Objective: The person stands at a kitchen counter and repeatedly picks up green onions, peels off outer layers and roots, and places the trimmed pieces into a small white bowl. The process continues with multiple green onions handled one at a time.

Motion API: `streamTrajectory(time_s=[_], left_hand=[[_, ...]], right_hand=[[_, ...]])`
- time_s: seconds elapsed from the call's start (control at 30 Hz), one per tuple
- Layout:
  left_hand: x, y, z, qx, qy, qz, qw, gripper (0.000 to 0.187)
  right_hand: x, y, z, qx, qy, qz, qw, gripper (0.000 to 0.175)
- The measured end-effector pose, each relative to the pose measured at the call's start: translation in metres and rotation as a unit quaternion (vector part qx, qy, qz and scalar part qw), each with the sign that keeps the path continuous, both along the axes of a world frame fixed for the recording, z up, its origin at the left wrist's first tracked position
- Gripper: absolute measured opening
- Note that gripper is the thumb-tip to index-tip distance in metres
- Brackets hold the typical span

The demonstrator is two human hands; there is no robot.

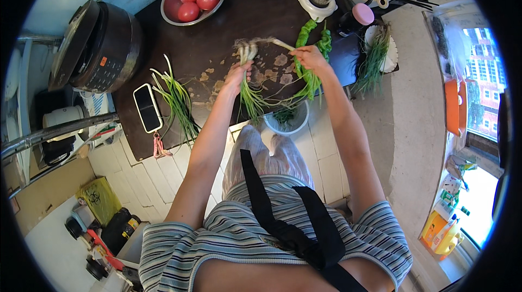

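My left hand [238, 75] grips a bunch of thin green onions [247, 53], white bulbs and roots pointing away from me, green leaves hanging towards the table's near edge. In my right hand [310, 58] is a single green onion stalk [282, 44] with roots, pointing up and left; its roots come close to those of the bunch. Long green peppers [304, 35] lie beside and partly behind my right hand. Below the table edge stands a white bucket [286, 128] with green scraps inside. More green onions [179, 102] lie on the left side of the table.
A phone [147, 108] lies at the left, near a rice cooker [107, 47]. Tomatoes [189, 12] sit in a metal bowl [165, 10] at the back. A small grinder [318, 0], a pink-lidded jar [363, 15] and more green onions [375, 57] are at the right.
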State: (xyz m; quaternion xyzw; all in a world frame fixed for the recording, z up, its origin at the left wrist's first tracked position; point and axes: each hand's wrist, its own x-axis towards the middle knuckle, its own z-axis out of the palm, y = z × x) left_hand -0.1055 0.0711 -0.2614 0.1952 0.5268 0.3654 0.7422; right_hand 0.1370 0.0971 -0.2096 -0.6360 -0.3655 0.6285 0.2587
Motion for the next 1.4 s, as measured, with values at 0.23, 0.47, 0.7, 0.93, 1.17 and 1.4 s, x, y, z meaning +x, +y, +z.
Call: streamTrajectory(time_s=[0.23, 0.47, 0.7, 0.93, 1.17, 1.4], left_hand=[[0.003, 0.002, -0.015, 0.076, 0.217, 0.001, 0.973, 0.030], [0.018, -0.003, -0.007, 0.183, 0.509, -0.052, 0.839, 0.075], [0.011, -0.018, -0.015, 0.372, 0.605, -0.030, 0.703, 0.064], [0.014, -0.022, -0.002, 0.402, 0.645, -0.056, 0.648, 0.051], [0.070, -0.033, 0.139, 0.397, 0.079, -0.019, 0.914, 0.020], [0.077, -0.065, 0.218, 0.382, 0.065, -0.083, 0.918, 0.017]], right_hand=[[0.034, -0.009, 0.034, 0.009, 0.148, -0.075, 0.986, 0.021], [-0.003, -0.063, 0.089, -0.003, 0.447, -0.117, 0.887, 0.030], [0.009, -0.095, 0.181, 0.105, 0.573, -0.146, 0.800, 0.032], [0.027, -0.117, 0.230, 0.216, 0.502, -0.151, 0.824, 0.036], [-0.007, -0.116, 0.183, 0.164, 0.308, -0.174, 0.921, 0.023], [-0.029, -0.116, 0.170, 0.288, 0.139, -0.116, 0.941, 0.022]])
